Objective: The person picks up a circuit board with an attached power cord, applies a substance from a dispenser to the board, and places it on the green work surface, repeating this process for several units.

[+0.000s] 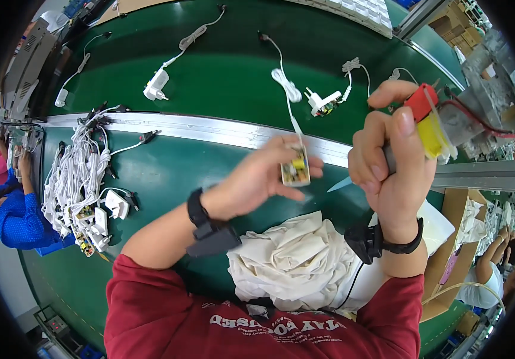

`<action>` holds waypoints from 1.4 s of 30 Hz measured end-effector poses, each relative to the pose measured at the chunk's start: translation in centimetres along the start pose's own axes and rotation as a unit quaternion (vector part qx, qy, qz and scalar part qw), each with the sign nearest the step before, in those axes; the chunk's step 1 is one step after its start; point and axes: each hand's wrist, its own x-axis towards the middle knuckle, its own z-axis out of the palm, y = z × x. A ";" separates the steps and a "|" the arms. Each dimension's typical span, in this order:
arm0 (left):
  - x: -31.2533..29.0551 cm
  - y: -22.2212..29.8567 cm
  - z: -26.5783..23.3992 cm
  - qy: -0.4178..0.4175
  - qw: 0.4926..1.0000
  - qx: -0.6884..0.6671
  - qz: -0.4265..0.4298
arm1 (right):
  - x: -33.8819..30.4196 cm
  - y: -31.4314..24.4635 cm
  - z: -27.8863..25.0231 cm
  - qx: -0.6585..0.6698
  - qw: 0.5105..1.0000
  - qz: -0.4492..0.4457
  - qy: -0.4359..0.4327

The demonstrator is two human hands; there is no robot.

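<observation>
My left hand (251, 182), slightly blurred, grips a small open power adapter (295, 172) with its circuit board and yellow component showing. A white cord (286, 87) runs from the adapter over the metal rail onto the green surface beyond. My right hand (396, 155) is raised at the right, fingers curled round a mostly hidden tool. A red block (420, 103) and a yellow part (432, 136) show beside its thumb. Below the fist juts a pale blue pointed tip (340, 184). Whether tip, red block and yellow part form one tool, I cannot tell.
A pile of corded adapters (81, 173) lies at the left. More adapters, one white (157, 85) and one opened (324, 103), rest beyond the metal rail (209, 133). Crumpled white cloth (293, 260) sits before me; a carton (448, 257) stands right. Other people work at both sides.
</observation>
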 end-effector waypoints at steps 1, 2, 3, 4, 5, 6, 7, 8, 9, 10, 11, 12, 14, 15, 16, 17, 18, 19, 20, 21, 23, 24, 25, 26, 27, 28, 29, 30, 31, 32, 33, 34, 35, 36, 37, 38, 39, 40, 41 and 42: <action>-0.1 -1.0 0.6 -0.004 0.999 -0.020 -0.033 | 0.1 0.0 -0.1 0.023 1.000 0.000 0.006; -0.3 -2.0 1.2 -0.005 0.999 -0.023 -0.036 | 0.2 0.1 -0.1 0.045 0.999 0.000 0.013; -0.4 -2.9 1.7 -0.023 0.999 -0.002 -0.040 | 0.3 0.2 -0.2 0.068 0.997 0.000 0.021; -0.5 -3.6 2.2 -0.040 0.998 0.019 -0.044 | 0.4 0.4 -0.2 0.066 0.998 0.002 0.025; -0.6 -4.0 2.3 -0.058 0.996 0.040 -0.048 | 0.5 0.6 -0.1 0.044 0.999 -0.006 0.018; -0.6 -4.1 2.3 -0.059 0.996 0.038 -0.051 | 0.6 0.8 0.1 0.022 1.000 -0.013 0.011; -0.6 -4.1 2.3 -0.066 0.996 0.032 -0.046 | 0.6 1.0 0.1 0.001 1.000 -0.021 0.004; -0.6 -4.0 2.3 -0.073 0.996 0.026 -0.039 | 0.6 1.1 0.1 -0.001 1.000 -0.019 0.006; -0.6 -4.0 2.3 -0.080 0.996 0.020 -0.033 | 0.6 1.3 0.1 0.004 1.000 -0.021 0.004; -0.6 -4.1 2.2 -0.081 0.996 0.018 -0.034 | 0.6 1.4 0.0 0.008 1.000 -0.023 0.002; -0.6 -4.1 2.1 -0.082 0.996 0.018 -0.025 | 0.7 1.5 0.0 0.013 1.000 -0.025 -0.001; -0.6 -4.2 2.0 -0.084 0.996 0.019 -0.016 | 0.7 1.6 0.0 0.013 1.000 -0.022 -0.001; -0.6 -4.3 1.9 -0.087 0.996 0.017 -0.007 | 0.6 1.6 0.0 0.023 1.000 -0.009 0.004; -0.6 -4.2 1.9 -0.090 0.996 0.019 -0.008 | 0.5 1.6 0.0 0.028 1.000 -0.002 0.006; -0.6 -4.2 1.9 -0.093 0.995 0.021 -0.008 | 0.5 1.7 0.0 0.027 1.000 -0.001 0.006; -0.6 -4.2 1.9 -0.095 0.995 0.023 -0.009 | 0.5 1.9 0.0 0.024 1.000 -0.007 -0.003; -0.6 -4.3 1.8 -0.095 0.995 0.022 -0.009 | 0.6 1.9 -0.1 0.022 1.000 -0.014 -0.012; -0.6 -4.3 1.8 -0.097 0.995 0.021 -0.008 | 0.6 2.0 -0.1 0.020 0.999 -0.020 -0.021; -0.6 -4.3 1.7 -0.100 0.995 0.019 -0.007 | 0.6 2.1 -0.1 0.020 0.999 -0.019 -0.021; -0.6 -4.4 1.7 -0.102 0.995 0.018 -0.005 | 0.6 2.1 -0.2 0.018 1.000 -0.020 -0.017; -0.6 -4.3 1.8 -0.101 0.995 0.017 -0.004 | 0.7 2.0 -0.2 0.012 1.000 -0.022 -0.010; -0.6 -4.2 1.8 -0.101 0.995 0.016 -0.002 | 0.7 1.9 -0.2 0.012 1.000 -0.021 -0.010; -0.6 -4.2 1.8 -0.100 0.995 0.015 0.000 | 0.7 1.8 -0.1 -0.003 1.000 -0.019 -0.009; -0.6 -4.2 1.7 -0.100 0.995 0.014 -0.001 | 0.7 1.5 0.0 -0.017 1.000 -0.018 -0.009; -0.6 -4.2 1.7 -0.097 0.995 0.017 -0.004 | 0.7 1.4 0.1 -0.032 0.999 -0.016 -0.008; -0.5 -4.3 1.7 -0.093 0.995 0.019 -0.007 | 0.6 1.3 0.0 -0.033 0.999 -0.015 -0.008; -0.5 -4.3 1.6 -0.090 0.996 0.021 -0.010 | 0.6 1.2 0.0 -0.038 0.999 -0.014 -0.011; -0.5 -4.2 1.6 -0.090 0.996 0.019 -0.010 | 0.5 1.1 -0.1 -0.043 0.999 -0.013 -0.013; -0.5 -4.1 1.5 -0.071 0.997 0.009 -0.014 | 0.5 1.0 -0.1 -0.048 0.999 -0.011 -0.016; -0.4 -3.9 1.4 -0.052 0.998 -0.001 -0.017 | 0.3 0.8 0.0 -0.049 0.999 -0.010 -0.017; -0.4 -3.7 1.4 -0.033 0.999 -0.010 -0.020 | 0.0 0.6 0.1 -0.034 0.999 0.003 -0.027; -0.4 -3.5 1.3 -0.032 0.999 -0.011 -0.019 | -0.2 0.5 0.3 -0.019 0.999 0.016 -0.038; -0.4 -3.3 1.2 -0.031 0.999 -0.019 -0.017 | -0.3 0.4 0.3 -0.004 0.998 0.030 -0.048; -0.4 -3.2 1.2 -0.030 0.999 -0.026 -0.016 | -0.3 0.6 0.3 -0.004 0.998 0.030 -0.050; -0.4 -3.1 1.1 -0.028 0.999 -0.034 -0.014 | -0.4 0.9 0.3 -0.009 0.998 0.018 -0.061; -0.4 -3.1 1.1 -0.028 0.999 -0.035 -0.014 | -0.5 1.2 0.2 -0.015 0.997 0.006 -0.072; -0.5 -3.1 1.0 -0.031 0.999 -0.039 -0.012 | -0.6 1.4 0.1 -0.022 0.996 -0.006 -0.083; -0.5 -3.1 1.0 -0.034 0.998 -0.042 -0.010 | -0.6 1.3 0.2 -0.022 0.996 -0.005 -0.083; -0.5 -3.1 1.0 -0.037 0.998 -0.045 -0.009 | -0.6 1.2 0.4 -0.029 0.997 -0.001 -0.069; -0.5 -3.1 1.0 -0.037 0.998 -0.046 -0.008 | -0.5 1.1 0.6 -0.037 0.998 0.003 -0.054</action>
